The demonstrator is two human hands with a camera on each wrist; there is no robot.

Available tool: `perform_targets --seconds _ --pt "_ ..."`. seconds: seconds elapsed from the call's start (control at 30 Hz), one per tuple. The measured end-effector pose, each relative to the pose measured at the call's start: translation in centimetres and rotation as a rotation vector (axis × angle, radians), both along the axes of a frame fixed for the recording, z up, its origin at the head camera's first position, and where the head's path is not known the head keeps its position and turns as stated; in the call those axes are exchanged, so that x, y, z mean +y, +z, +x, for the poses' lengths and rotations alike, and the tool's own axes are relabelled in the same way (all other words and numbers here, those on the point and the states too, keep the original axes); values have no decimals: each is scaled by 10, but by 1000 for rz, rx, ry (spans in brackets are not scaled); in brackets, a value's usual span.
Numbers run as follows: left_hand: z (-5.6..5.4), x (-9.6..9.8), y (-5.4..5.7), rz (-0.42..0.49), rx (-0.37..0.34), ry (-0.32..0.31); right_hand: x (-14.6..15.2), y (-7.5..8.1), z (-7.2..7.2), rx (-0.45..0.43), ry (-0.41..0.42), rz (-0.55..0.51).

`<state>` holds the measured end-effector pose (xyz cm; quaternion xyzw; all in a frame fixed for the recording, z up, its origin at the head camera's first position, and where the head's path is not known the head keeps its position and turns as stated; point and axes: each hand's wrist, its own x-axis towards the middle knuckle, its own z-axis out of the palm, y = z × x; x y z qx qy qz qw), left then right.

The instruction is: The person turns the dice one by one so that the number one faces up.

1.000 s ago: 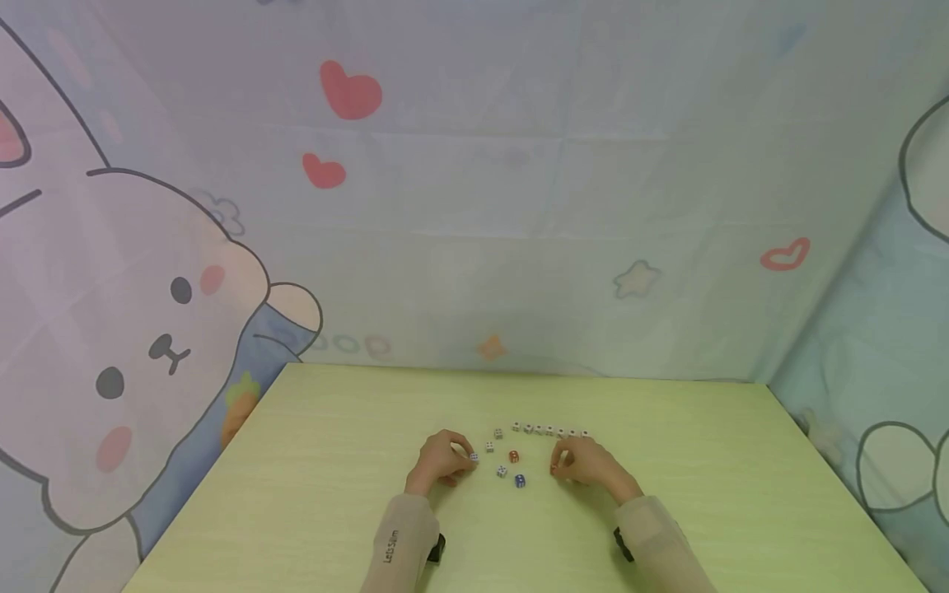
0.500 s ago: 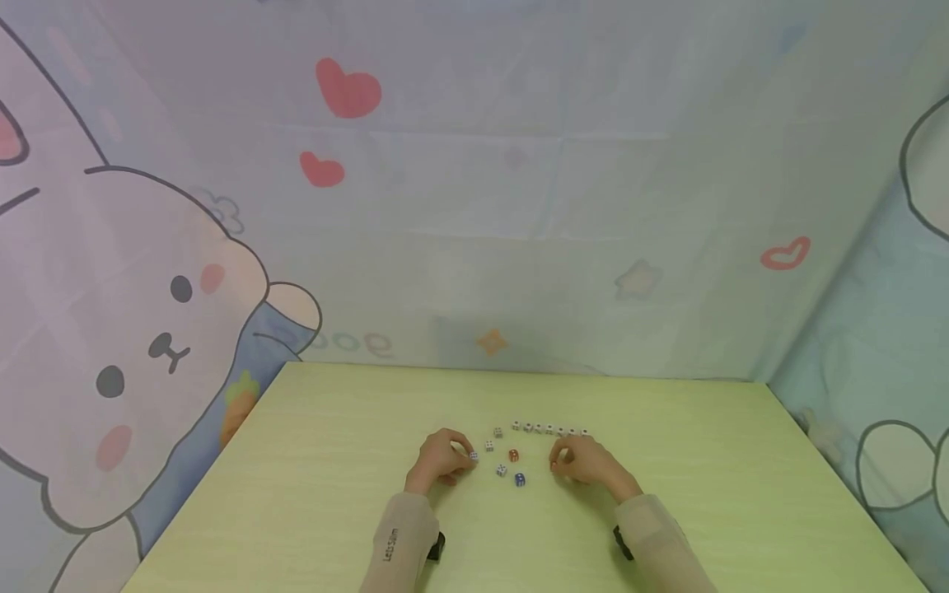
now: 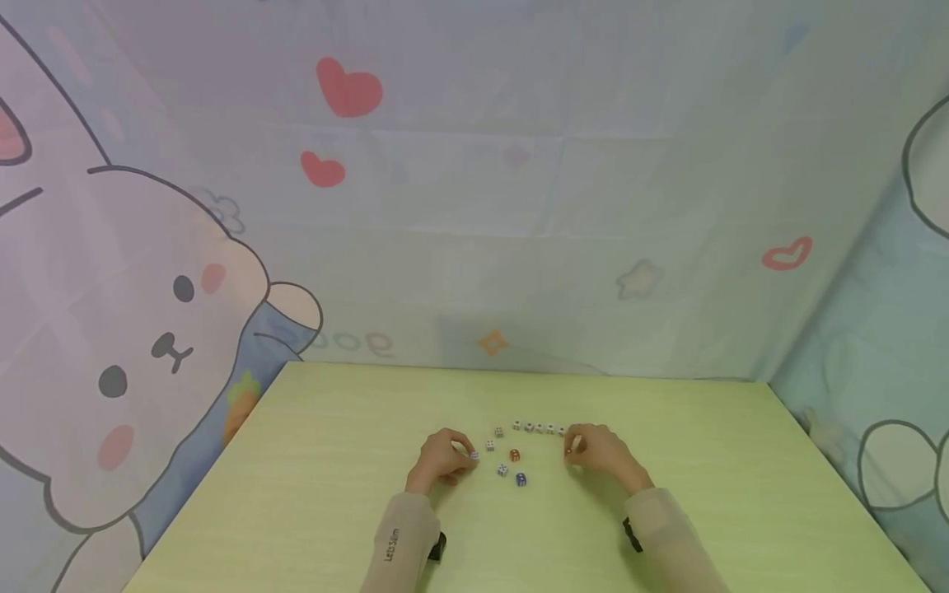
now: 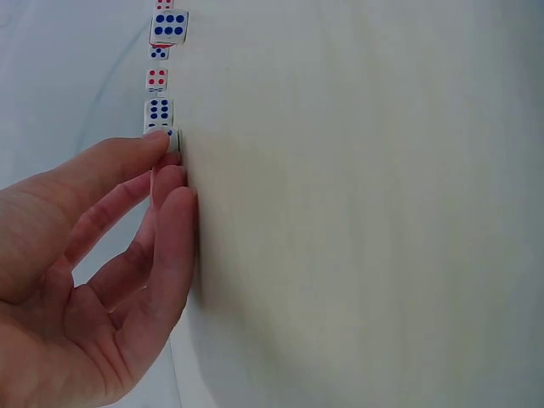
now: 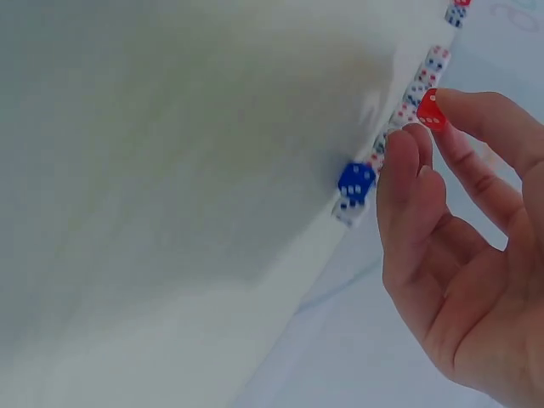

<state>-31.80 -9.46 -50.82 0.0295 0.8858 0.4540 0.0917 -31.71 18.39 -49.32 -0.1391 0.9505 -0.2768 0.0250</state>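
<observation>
Likely an arranging step, with one piece gripped on each side

Nearest in my head feed, a blue die [image 3: 521,479] sits on the desk [image 3: 726,494], a loose white die [image 3: 502,470] just beyond. Past them, I have the left hand [image 3: 443,457] pinching a patterned die [image 4: 172,140] between thumb and finger; whether it touches the desk I can't tell. The right hand [image 3: 602,450] has thumb and finger closed on a red die [image 5: 432,109], seemingly lifted; a second red one [image 3: 515,455] lies between the hands. Farther off runs a row of white dice [image 3: 539,427], its right end beside the right hand, then the backdrop [image 3: 519,247]. My judgement: the next move calls for keeping that right-hand pinch and choosing a landing spot without brushing the row.
</observation>
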Motion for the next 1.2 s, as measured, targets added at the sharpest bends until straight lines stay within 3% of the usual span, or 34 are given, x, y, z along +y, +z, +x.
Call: perform_targets --seconds 0.37,0.93,1.2 --pt "2 -1 3 -3 2 -1 21 5 -19 14 -84 67" --pt "3 1 1 1 13 -9 12 -8 -24 17 -110 86" --pt "0 0 -1 -7 4 -12 15 2 -16 -2 -121 55"
